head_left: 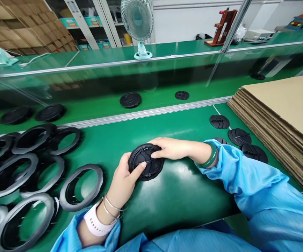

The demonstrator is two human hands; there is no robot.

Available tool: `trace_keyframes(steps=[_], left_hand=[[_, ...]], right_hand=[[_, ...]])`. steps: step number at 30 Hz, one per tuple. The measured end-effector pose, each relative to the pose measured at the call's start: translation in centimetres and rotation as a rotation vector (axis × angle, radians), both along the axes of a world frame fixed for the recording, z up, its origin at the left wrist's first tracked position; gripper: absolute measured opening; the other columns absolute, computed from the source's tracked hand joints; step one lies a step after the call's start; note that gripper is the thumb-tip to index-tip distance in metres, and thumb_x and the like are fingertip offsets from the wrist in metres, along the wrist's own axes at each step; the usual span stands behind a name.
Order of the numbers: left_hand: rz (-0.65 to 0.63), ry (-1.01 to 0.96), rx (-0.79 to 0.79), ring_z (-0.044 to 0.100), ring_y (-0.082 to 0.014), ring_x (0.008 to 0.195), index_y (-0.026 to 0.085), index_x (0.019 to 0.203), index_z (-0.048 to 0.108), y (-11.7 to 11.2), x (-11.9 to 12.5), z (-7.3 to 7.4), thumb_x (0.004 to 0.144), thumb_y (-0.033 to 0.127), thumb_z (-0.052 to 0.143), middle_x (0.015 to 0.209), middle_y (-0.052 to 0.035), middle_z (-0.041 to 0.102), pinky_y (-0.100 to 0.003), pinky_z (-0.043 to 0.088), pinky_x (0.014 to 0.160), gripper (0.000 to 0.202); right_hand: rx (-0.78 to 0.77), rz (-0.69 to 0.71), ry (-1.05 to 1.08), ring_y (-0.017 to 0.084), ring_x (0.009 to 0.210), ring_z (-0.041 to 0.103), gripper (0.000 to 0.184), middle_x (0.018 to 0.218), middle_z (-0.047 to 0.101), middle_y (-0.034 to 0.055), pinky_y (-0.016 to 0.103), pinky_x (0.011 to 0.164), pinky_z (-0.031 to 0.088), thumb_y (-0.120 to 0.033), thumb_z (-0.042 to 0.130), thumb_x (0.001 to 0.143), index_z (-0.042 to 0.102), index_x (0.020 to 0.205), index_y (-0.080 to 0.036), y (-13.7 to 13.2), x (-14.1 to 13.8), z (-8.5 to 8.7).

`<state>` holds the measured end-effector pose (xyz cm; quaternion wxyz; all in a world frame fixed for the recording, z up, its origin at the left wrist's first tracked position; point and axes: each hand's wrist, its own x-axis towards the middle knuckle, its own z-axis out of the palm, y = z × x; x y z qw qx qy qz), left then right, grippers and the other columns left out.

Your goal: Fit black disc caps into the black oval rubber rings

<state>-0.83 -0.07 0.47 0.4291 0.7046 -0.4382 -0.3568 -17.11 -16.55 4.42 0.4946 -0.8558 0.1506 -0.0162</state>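
- Black round cap sits between your two hands on the green bench, pinned flat so it cannot slide.
- Your left hand curls around its near edge, thumb pressed on its face.
- Your right hand closes over the far rim, fingers bent down.
- Left of your left hand, grey rings lie overlapped within easy reach.
- Beyond your right wrist, black discs wait beside stacked cardboard sheets.
- No readable writing shows on any part.
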Motion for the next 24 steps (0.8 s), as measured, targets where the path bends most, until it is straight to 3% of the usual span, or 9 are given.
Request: trace_keyframes(steps=[2, 4, 6, 9, 15, 24], left_hand=[[0.011, 0.016, -0.004, 0.059, -0.0240, 0.105, 0.022, 0.115, 0.052, 0.0, 0.1, 0.0, 0.085, 0.054, 0.065, 0.111, -0.0035, 0.064, -0.036, 0.046, 0.092, 0.045], [0.021, 0.010, -0.009, 0.059, -0.0242, 0.106, 0.022, 0.115, 0.052, 0.0, 0.2, -0.1, 0.086, 0.054, 0.065, 0.112, -0.0035, 0.063, -0.037, 0.046, 0.093, 0.045], [0.026, -0.012, -0.010, 0.058, -0.0244, 0.106, 0.022, 0.115, 0.051, 0.0, 0.3, -0.3, 0.086, 0.054, 0.064, 0.111, -0.0038, 0.063, -0.037, 0.046, 0.093, 0.045], [0.022, -0.021, -0.011, 0.059, -0.0249, 0.105, 0.021, 0.116, 0.051, 0.0, 0.4, -0.5, 0.086, 0.054, 0.063, 0.111, -0.0045, 0.063, -0.038, 0.046, 0.093, 0.046], [0.017, 0.032, -0.019, 0.059, -0.0244, 0.105, 0.022, 0.118, 0.050, 0.0, 0.5, -0.8, 0.086, 0.053, 0.063, 0.111, -0.0036, 0.063, -0.038, 0.047, 0.093, 0.046], [0.048, 0.031, -0.018, 0.059, -0.0261, 0.106, 0.020, 0.115, 0.052, -0.4, 0.3, -0.4, 0.083, 0.054, 0.063, 0.110, -0.0053, 0.064, -0.040, 0.046, 0.095, 0.049]], right_hand=[[-0.019, -0.047, -0.005, 0.022, 0.110, 0.056, 0.027, 0.114, 0.067, 0.0070, 0.035, 0.098, 0.042, -0.015, 0.058, 0.094, 0.065, 0.120, -0.017, 0.4, 0.2, -0.1], [-0.059, -0.192, 0.011, 0.023, 0.110, 0.054, 0.027, 0.112, 0.065, 0.0092, 0.037, 0.100, 0.040, -0.015, 0.057, 0.095, 0.064, 0.121, -0.015, 1.2, 0.6, -0.5], [-0.080, -0.334, 0.007, 0.022, 0.106, 0.054, 0.022, 0.108, 0.063, 0.0097, 0.037, 0.098, 0.041, -0.017, 0.060, 0.094, 0.065, 0.115, -0.013, 2.0, 1.0, -1.2], [-0.061, -0.442, -0.015, 0.020, 0.098, 0.055, 0.009, 0.100, 0.061, 0.0064, 0.034, 0.091, 0.042, -0.019, 0.065, 0.091, 0.065, 0.099, -0.014, 2.9, 1.5, -2.2], [-0.035, -0.534, -0.050, 0.016, 0.087, 0.054, 0.009, 0.089, 0.059, 0.0014, 0.029, 0.079, 0.040, -0.018, 0.073, 0.085, 0.064, 0.084, -0.016, 2.9, 2.0, -2.9], [-0.048, -0.596, -0.097, 0.015, 0.082, 0.054, 0.012, 0.085, 0.060, 0.0005, 0.029, 0.075, 0.039, -0.020, 0.077, 0.080, 0.065, 0.079, -0.016, 2.9, 2.6, -3.5]])
